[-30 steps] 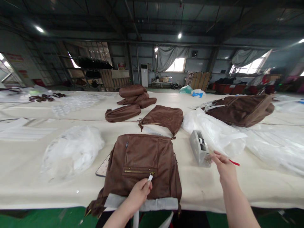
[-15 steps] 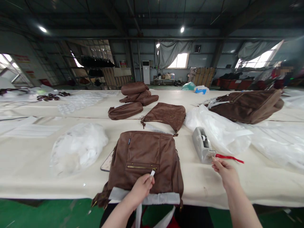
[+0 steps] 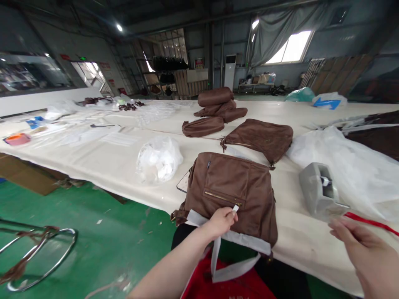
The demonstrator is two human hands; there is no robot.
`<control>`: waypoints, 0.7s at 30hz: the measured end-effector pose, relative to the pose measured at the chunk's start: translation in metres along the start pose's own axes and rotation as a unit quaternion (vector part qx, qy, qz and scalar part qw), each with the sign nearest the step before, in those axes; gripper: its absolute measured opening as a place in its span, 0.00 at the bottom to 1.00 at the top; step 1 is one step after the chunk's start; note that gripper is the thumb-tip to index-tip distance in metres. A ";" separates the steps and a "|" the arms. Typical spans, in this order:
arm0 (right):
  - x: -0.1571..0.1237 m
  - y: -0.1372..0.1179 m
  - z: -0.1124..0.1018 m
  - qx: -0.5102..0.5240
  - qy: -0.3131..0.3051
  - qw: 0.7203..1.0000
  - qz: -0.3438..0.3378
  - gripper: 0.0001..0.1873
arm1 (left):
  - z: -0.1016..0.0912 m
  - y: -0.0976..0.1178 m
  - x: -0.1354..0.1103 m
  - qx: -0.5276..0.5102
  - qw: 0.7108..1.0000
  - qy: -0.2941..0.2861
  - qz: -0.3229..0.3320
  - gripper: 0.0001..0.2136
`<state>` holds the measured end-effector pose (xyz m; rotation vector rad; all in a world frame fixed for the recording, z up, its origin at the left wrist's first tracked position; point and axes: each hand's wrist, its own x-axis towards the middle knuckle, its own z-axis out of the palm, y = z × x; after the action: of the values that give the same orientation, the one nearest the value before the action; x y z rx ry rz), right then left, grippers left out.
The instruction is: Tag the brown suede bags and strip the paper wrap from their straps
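A brown handbag (image 3: 230, 182) lies on the table edge in front of me, its wrapped handles hanging toward my lap. My left hand (image 3: 222, 222) pinches the zipper pull (image 3: 236, 207) on the bag's front pocket; a white piece covers the pull. Off to the right, my right hand (image 3: 358, 238) is held with thumb and forefinger together, just in front of the grey tape dispenser (image 3: 314, 189). Anything between those fingertips is too blurred to make out. Beside that hand a red ribbon (image 3: 372, 223) lies on the table.
A clear plastic bag of white scraps (image 3: 160, 160) sits left of the handbag. Behind it are a smaller brown bag (image 3: 258, 139) and several brown pouches (image 3: 204, 126). Plastic sheeting (image 3: 346, 166) spreads at right. A metal ring base (image 3: 46, 257) stands on the green floor.
The view has swung to the left, showing more floor and table there. My right hand has drawn slightly back from the tape dispenser; my left hand stays on the zipper pull.
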<state>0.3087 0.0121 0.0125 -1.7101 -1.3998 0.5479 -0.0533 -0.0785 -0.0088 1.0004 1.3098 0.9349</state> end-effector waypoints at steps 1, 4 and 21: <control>-0.011 -0.018 0.010 0.043 -0.036 0.998 0.015 0.16 | 0.000 -0.003 0.001 0.012 1.000 0.004 0.006 0.15; -0.043 -0.073 0.052 0.159 -0.185 0.970 0.010 0.20 | 0.000 -0.008 0.004 0.054 0.998 0.013 0.026 0.14; -0.092 -0.118 0.156 0.082 -0.445 0.892 -0.009 0.14 | -0.004 -0.005 0.003 0.130 0.987 0.029 0.087 0.12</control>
<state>0.0953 -0.0208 0.0071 -1.3302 -1.8967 1.5253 -0.0571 -0.0773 -0.0141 1.3131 1.4363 0.9455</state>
